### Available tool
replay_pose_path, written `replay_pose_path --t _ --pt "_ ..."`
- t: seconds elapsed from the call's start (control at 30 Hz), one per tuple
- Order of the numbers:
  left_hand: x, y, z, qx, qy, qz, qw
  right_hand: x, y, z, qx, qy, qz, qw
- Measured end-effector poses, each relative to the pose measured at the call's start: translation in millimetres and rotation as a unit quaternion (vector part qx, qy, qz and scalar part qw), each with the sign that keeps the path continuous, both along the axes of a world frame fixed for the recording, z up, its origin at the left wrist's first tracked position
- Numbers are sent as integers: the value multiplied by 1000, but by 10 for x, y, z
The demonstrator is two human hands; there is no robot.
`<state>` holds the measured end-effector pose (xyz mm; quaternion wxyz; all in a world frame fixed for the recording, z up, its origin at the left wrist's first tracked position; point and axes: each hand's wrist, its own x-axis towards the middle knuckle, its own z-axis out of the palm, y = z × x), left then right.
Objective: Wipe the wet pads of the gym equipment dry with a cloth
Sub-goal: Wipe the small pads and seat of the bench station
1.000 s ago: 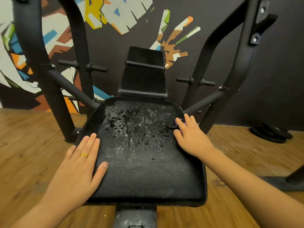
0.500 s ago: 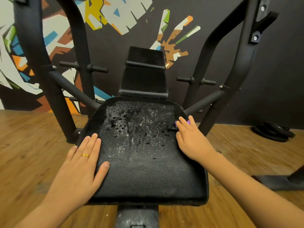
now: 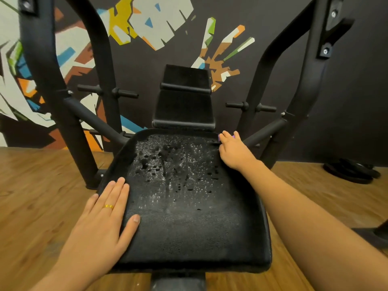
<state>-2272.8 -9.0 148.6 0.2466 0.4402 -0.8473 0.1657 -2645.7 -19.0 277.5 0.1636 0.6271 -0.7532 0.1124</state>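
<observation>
currently left hand (image 3: 100, 223) flat on wet black textured seat pad (image 3: 189, 238); right hand (image 3: 233, 152) covers small purple cloth (image 3: 219, 137), grip unclear. risk: cloth soaks through, smears droplets.

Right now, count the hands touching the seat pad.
2. The left hand lies flat on the seat pad, near-left edge; the right hand presses a purple cloth at its far-right corner.

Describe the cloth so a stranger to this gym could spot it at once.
Find the big black seat pad at the centre of the machine, beaded with water. Go to its far right corner, where the right hand rests. The cloth is the small purple scrap peeking out from under it, the only purple amid all the black.
</observation>
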Motion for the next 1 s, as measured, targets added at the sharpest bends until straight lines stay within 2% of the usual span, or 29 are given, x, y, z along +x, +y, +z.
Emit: replay_pose_path --t 0.07,0.17,0.27,0.37,0.7,0.87,1.0 --pt "-11 10 20 14 -6 3 1000 25 1 4 -23 -11 -8 1000" --pt "-1 29 37 22 -2 4 1000 162 241 -43 -9 -25 -16 1000" --pt "-21 51 51 23 5 -1 1000 300 609 -132 -6 -6 13 1000" --pt "-12 41 51 22 19 -8 1000 404 899 -320 -42 12 45 998" --pt "-22 57 63 31 27 -14 999 632 1365 -669 -40 28 -28 998" --pt "-16 58 56 31 27 -16 999 704 1655 -862 -76 113 -5 991" --pt "-8 44 47 26 23 -22 999 637 1879 -1049 -45 115 27 992"
